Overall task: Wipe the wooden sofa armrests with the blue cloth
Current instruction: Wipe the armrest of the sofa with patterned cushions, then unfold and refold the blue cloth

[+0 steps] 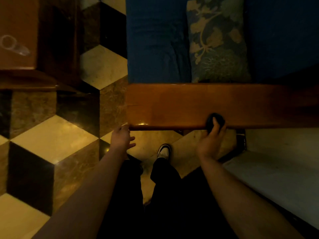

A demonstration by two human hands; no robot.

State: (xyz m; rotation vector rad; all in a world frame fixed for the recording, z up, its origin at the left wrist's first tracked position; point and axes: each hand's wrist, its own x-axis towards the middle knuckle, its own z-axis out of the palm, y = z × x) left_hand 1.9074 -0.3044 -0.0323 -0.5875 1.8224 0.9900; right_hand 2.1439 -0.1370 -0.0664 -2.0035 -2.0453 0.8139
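A broad polished wooden armrest (181,106) runs across the middle of the head view, seen from above. My right hand (211,142) grips a dark bunched cloth (214,119) and presses it against the near edge of the armrest. My left hand (121,138) sits at the armrest's left near corner, fingers loosely spread, its thumb side touching the wood. In the dim light the cloth looks almost black.
Beyond the armrest lie the blue sofa seat (155,40) and a patterned cushion (217,40). A dark wooden table (20,31) stands at the upper left. Checkered tiles (51,135) cover the floor. A pale ledge (276,166) lies at the right. My shoe (164,150) is below the armrest.
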